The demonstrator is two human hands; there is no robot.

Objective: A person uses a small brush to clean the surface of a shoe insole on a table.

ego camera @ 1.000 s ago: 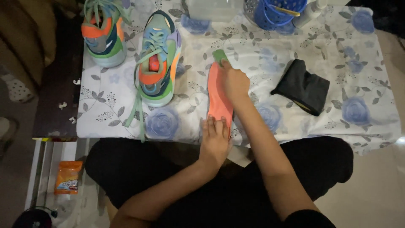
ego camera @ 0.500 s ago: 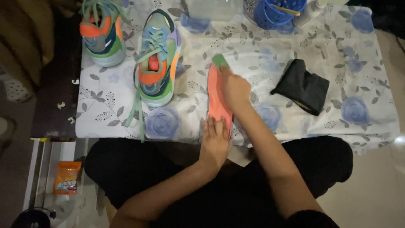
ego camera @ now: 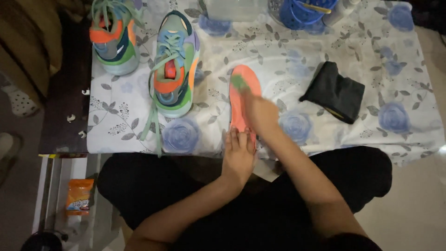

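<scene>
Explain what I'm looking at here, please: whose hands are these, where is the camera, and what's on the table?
The single view comes from a camera on a person's head, looking down at their own bare hands. The left hand presses the near end of an orange insole flat on a flowered tablecloth. The right hand lies on the insole, blurred, with something green at its fingertips. To the left stand two colourful sneakers. To the right lies a folded black cloth. A blue basket sits at the far edge.
</scene>
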